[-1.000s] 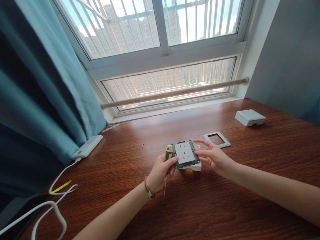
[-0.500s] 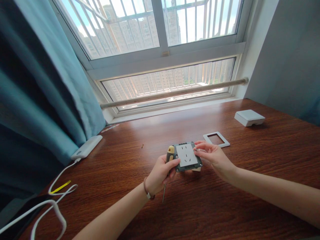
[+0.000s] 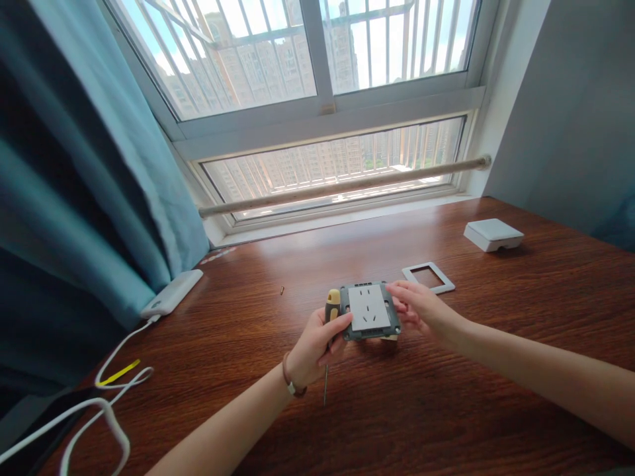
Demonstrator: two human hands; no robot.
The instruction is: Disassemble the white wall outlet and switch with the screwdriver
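Note:
A grey wall socket module [image 3: 370,309] with a white face sits on a white box on the wooden desk [image 3: 397,396]. My left hand [image 3: 312,347] is closed round a yellow-and-black screwdriver [image 3: 331,311], shaft pointing down toward me, with its thumb on the socket's left edge. My right hand [image 3: 419,309] rests on the socket's right edge, fingers curled; whether they pinch anything is hidden. A small screw [image 3: 282,289] lies loose on the desk, to the left behind the socket.
A white socket frame [image 3: 428,277] lies just behind my right hand. A white box [image 3: 493,234] stands at the far right. A white power bank [image 3: 172,291] with white cables [image 3: 106,396] lies at the left by the blue curtain [image 3: 74,165].
The socket has settled flatter on the white box. My right hand has moved in from a spread pose onto its right edge. My left hand keeps the screwdriver.

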